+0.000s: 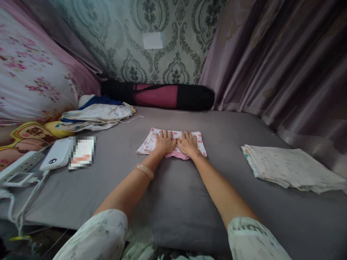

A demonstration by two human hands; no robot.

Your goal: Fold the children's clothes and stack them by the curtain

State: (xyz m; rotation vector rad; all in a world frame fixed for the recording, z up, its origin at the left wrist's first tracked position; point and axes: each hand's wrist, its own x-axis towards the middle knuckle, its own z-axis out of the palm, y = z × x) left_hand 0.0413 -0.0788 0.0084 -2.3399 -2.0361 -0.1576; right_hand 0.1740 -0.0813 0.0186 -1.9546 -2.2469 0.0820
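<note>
A small folded garment (148, 144), white with pink and red prints and a pink edge at the front, lies flat on the grey bed sheet (173, 191). My left hand (165, 142) rests palm down on its middle left, fingers spread. Beside it, my right hand (187, 144) presses flat on the middle right, fingers apart, the thumbs almost meeting. Both palms cover the centre of the cloth, so its print there is hidden. A pale bangle (145, 170) circles my left wrist.
To the right lies a folded whitish cloth (292, 168). Rumpled clothes (97, 113) sit at the back left. A power bank (58, 153), a power strip (21, 166) and cables are at the left. A black and maroon long bag (157, 95) lies along the wall.
</note>
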